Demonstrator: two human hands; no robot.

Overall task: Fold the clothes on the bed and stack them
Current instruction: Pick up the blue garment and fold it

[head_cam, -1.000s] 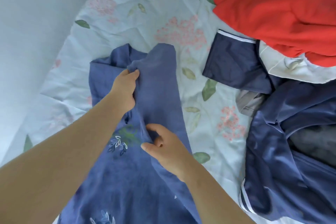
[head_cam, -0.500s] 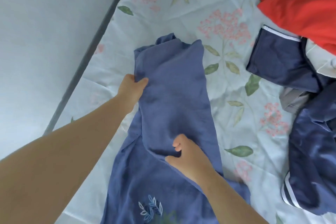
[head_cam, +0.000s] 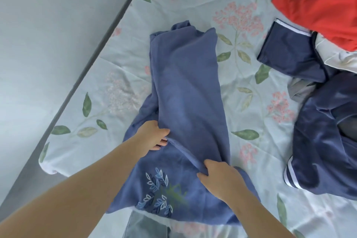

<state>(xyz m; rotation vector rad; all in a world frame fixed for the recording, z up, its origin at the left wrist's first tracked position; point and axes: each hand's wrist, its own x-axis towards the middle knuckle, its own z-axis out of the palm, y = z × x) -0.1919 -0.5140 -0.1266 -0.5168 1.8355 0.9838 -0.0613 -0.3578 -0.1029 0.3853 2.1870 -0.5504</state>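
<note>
A blue garment [head_cam: 185, 87] with a leaf embroidery near its lower part lies lengthwise on the flowered bed sheet [head_cam: 241, 25]. One side is folded over the middle, forming a long panel. My left hand [head_cam: 152, 137] grips the left end of that folded panel's lower edge. My right hand [head_cam: 218, 177] pinches the same edge further right, near the embroidery. A heap of unfolded clothes lies at the right: a red garment [head_cam: 324, 9], a navy piece with white trim [head_cam: 289, 56] and a dark blue satin garment [head_cam: 324, 141].
The bed's left edge [head_cam: 92, 54] runs diagonally, with pale floor beyond it. A grey-blue piece of cloth [head_cam: 144, 226] shows at the bottom edge. A white item [head_cam: 340, 62] lies under the red garment.
My left hand slid down from the upper left of the fold to its lower edge. My right hand stays on that edge. The folded panel now lies flatter and longer.
</note>
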